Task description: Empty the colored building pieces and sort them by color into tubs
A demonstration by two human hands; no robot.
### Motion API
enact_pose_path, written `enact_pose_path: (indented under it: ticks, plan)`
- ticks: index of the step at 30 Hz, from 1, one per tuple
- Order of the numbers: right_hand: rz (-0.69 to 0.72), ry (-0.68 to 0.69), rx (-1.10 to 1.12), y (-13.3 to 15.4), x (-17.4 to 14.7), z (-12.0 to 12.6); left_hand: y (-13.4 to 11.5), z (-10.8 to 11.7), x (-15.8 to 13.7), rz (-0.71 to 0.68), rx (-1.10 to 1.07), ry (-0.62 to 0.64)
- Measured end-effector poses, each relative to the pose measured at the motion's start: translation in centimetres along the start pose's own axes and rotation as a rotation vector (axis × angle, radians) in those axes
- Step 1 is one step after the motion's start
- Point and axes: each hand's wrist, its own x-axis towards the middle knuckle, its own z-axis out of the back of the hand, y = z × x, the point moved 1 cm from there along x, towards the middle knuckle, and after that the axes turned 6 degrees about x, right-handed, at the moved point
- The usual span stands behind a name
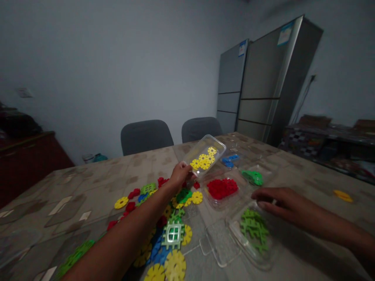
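Note:
My left hand (182, 175) pinches the near left edge of a clear plastic box (219, 145), lifted and tilted above the table. Several yellow notched discs (204, 160) lie inside it. My right hand (274, 200), fingers loosely bent and thumb apart, hovers by the far rim of a clear box with light green lattice pieces (254, 230); whether it touches the rim I cannot tell. Red pieces (222, 189) fill another clear box between the hands. Beneath my left forearm spreads a mixed pile, including a pale green square piece (173, 235) and yellow discs (175, 265).
Farther back are green pieces (253, 177) and blue pieces (230, 160) in clear containers. A clear plastic lid or tray (222, 244) lies near the front. One yellow piece (342, 196) rests far right. Two grey chairs (146, 136) stand behind the table (99, 175).

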Motion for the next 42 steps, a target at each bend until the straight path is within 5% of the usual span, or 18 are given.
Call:
enact_pose_path:
  ticks: [7,16,35,42]
  plan:
    - [-0.135,0.224,-0.131,1.1,-0.6,-1.6,-0.1,0.3,-1.4,0.027,-0.026,0.022]
    - [-0.135,0.28,-0.324,1.8,1.9,-3.5,0.2,0.8,-1.9,0.039,-0.05,-0.004]
    - [-0.146,0.385,0.082,1.2,2.5,-4.1,-0.6,2.2,-4.6,0.021,-0.079,0.027]
    - [-0.068,0.222,0.314,1.2,2.5,-2.3,-1.0,2.7,-6.8,0.006,-0.12,0.085]
